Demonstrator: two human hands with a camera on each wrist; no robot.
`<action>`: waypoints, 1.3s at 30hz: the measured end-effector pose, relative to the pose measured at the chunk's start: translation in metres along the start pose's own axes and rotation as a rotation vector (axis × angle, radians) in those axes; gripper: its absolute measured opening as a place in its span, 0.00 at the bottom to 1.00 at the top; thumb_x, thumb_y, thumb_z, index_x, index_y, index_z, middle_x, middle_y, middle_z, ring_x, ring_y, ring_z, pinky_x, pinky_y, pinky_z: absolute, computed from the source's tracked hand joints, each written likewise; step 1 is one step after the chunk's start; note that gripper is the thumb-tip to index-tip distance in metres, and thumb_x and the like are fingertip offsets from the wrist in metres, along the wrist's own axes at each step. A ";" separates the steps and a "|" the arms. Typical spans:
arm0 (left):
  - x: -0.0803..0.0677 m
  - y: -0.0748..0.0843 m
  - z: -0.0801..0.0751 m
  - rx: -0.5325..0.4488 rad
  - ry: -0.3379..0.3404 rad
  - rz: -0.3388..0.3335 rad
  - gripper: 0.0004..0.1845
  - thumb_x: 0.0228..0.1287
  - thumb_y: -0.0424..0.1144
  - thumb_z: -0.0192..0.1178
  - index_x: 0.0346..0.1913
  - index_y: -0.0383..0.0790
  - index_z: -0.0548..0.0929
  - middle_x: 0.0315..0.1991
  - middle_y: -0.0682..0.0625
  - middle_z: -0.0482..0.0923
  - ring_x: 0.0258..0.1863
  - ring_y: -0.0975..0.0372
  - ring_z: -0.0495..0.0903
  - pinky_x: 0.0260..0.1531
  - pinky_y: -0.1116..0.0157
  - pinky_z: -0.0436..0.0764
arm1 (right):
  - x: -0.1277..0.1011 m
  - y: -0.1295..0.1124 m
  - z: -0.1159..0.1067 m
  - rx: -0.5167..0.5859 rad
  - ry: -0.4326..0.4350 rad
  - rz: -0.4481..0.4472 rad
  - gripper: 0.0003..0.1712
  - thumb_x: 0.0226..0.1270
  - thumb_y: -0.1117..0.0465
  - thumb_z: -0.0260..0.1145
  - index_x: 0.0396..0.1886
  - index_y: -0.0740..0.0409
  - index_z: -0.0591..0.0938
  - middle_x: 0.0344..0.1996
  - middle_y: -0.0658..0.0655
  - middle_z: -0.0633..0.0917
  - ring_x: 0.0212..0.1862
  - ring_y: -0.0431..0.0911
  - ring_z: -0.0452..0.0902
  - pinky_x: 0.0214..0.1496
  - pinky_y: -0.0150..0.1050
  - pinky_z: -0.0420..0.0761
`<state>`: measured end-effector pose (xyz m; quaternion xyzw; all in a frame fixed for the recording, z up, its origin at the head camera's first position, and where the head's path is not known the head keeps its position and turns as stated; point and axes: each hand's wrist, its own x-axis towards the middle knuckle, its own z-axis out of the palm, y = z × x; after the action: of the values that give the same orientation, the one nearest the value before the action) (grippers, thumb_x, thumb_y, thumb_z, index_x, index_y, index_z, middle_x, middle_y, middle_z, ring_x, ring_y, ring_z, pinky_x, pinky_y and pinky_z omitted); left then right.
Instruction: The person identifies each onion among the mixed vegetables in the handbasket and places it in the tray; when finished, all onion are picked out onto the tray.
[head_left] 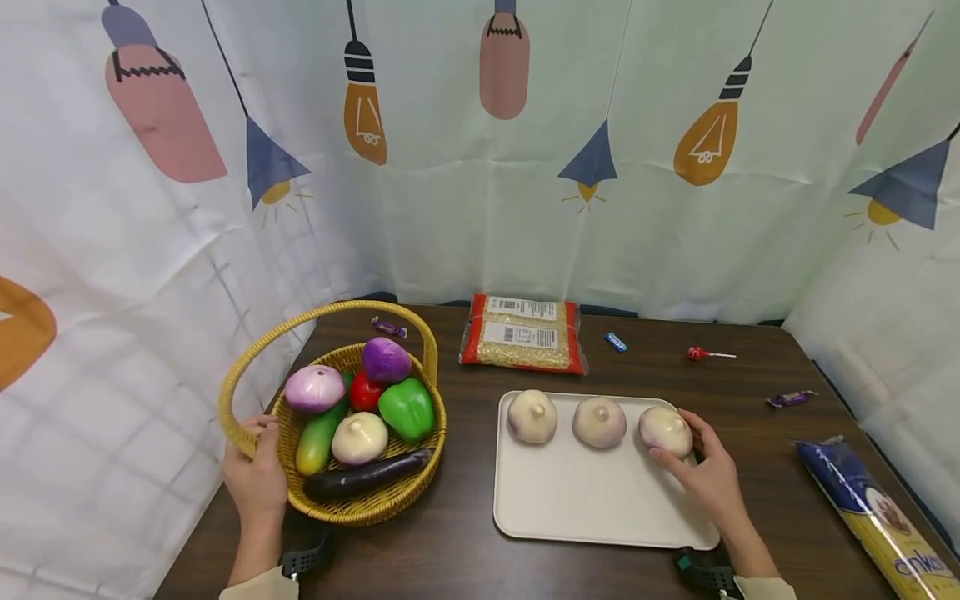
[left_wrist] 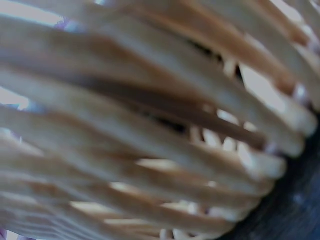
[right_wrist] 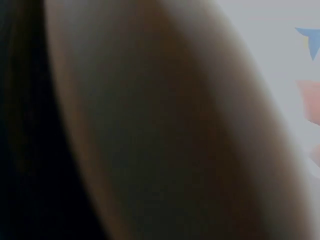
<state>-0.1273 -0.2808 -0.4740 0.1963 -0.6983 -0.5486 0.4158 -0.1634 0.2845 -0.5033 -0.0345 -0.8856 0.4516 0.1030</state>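
The right hand [head_left: 708,477] curls its fingers [head_left: 663,455] around a pale, purple-tinged onion [head_left: 664,430], rightmost of three on the white tray [head_left: 585,500]. The left hand [head_left: 255,477] grips the wicker basket [head_left: 375,504].

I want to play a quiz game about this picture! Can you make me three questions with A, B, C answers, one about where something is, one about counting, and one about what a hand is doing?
1. Where is the green pepper?
A. on the tray
B. in the basket
C. beside the lollipop

2. How many onions lie on the tray?
A. three
B. one
C. five

3. What does the right hand do?
A. waves in the air
B. holds the spaghetti
C. holds the rightmost onion

Answers: 1 B, it sits among the basket's vegetables. 2 A, three in a row. 3 C, fingers curl round it.
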 end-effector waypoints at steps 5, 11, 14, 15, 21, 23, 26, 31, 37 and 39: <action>0.001 0.000 0.001 -0.007 0.002 0.005 0.15 0.69 0.36 0.57 0.32 0.24 0.70 0.35 0.62 0.78 0.38 0.68 0.74 0.40 0.71 0.65 | 0.001 0.000 0.002 0.000 -0.026 -0.002 0.47 0.57 0.54 0.76 0.72 0.58 0.63 0.66 0.69 0.69 0.67 0.63 0.64 0.66 0.44 0.68; 0.001 0.000 0.001 -0.007 0.005 -0.002 0.15 0.69 0.36 0.56 0.32 0.24 0.70 0.35 0.62 0.78 0.37 0.68 0.74 0.39 0.70 0.65 | 0.001 0.001 0.002 0.001 -0.019 -0.022 0.44 0.59 0.57 0.74 0.72 0.59 0.64 0.67 0.69 0.66 0.67 0.64 0.63 0.68 0.39 0.66; 0.001 0.000 0.001 -0.006 0.003 -0.003 0.15 0.69 0.36 0.56 0.31 0.24 0.70 0.35 0.62 0.78 0.36 0.67 0.73 0.39 0.70 0.65 | 0.000 0.003 0.003 0.005 0.000 -0.062 0.43 0.59 0.59 0.74 0.71 0.60 0.65 0.64 0.69 0.65 0.63 0.61 0.65 0.58 0.17 0.61; 0.002 0.000 0.001 -0.006 0.002 -0.004 0.15 0.69 0.36 0.56 0.31 0.23 0.70 0.35 0.61 0.78 0.36 0.67 0.74 0.39 0.70 0.65 | 0.000 0.003 0.003 0.008 0.006 -0.074 0.43 0.59 0.60 0.74 0.71 0.61 0.65 0.62 0.69 0.65 0.61 0.59 0.65 0.56 0.15 0.59; 0.002 -0.002 0.001 0.001 0.002 -0.006 0.16 0.69 0.36 0.56 0.31 0.23 0.71 0.34 0.64 0.78 0.37 0.68 0.74 0.40 0.70 0.65 | 0.002 0.006 0.005 0.032 0.020 -0.064 0.44 0.58 0.65 0.74 0.71 0.66 0.62 0.60 0.70 0.65 0.63 0.64 0.65 0.51 0.11 0.56; 0.002 -0.002 0.002 -0.002 0.005 -0.004 0.16 0.69 0.36 0.56 0.31 0.23 0.71 0.34 0.64 0.77 0.37 0.68 0.74 0.40 0.71 0.65 | 0.002 0.005 0.004 0.029 0.030 -0.061 0.44 0.58 0.65 0.74 0.71 0.67 0.62 0.61 0.71 0.65 0.64 0.68 0.65 0.52 0.11 0.57; 0.002 -0.001 0.002 -0.021 0.002 0.000 0.15 0.68 0.35 0.57 0.31 0.22 0.71 0.34 0.63 0.77 0.37 0.67 0.74 0.40 0.71 0.66 | 0.001 0.000 0.001 0.011 0.108 -0.083 0.41 0.58 0.65 0.73 0.69 0.66 0.65 0.62 0.69 0.67 0.64 0.65 0.66 0.52 0.11 0.57; 0.002 0.000 0.003 -0.034 0.003 0.005 0.15 0.68 0.35 0.57 0.31 0.23 0.70 0.35 0.63 0.78 0.37 0.68 0.74 0.39 0.71 0.65 | 0.000 -0.033 -0.004 0.051 0.300 -0.202 0.30 0.55 0.71 0.72 0.60 0.64 0.76 0.60 0.59 0.74 0.60 0.41 0.68 0.56 0.18 0.63; 0.003 -0.002 0.002 -0.032 0.007 0.002 0.15 0.68 0.34 0.57 0.31 0.22 0.70 0.35 0.61 0.78 0.36 0.67 0.74 0.39 0.70 0.65 | -0.008 -0.099 0.028 0.352 0.112 -0.306 0.21 0.60 0.77 0.66 0.54 0.68 0.79 0.54 0.60 0.77 0.52 0.38 0.75 0.52 0.25 0.75; 0.003 -0.002 0.002 -0.022 0.007 -0.002 0.14 0.68 0.34 0.56 0.31 0.22 0.71 0.34 0.61 0.79 0.36 0.68 0.73 0.39 0.71 0.65 | -0.012 -0.119 0.050 0.433 -0.009 -0.339 0.19 0.61 0.77 0.65 0.53 0.69 0.79 0.53 0.62 0.79 0.50 0.43 0.77 0.50 0.29 0.78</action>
<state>-0.1311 -0.2823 -0.4752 0.1945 -0.6905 -0.5559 0.4199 -0.1587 0.1728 -0.4379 0.1392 -0.7620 0.6069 0.1782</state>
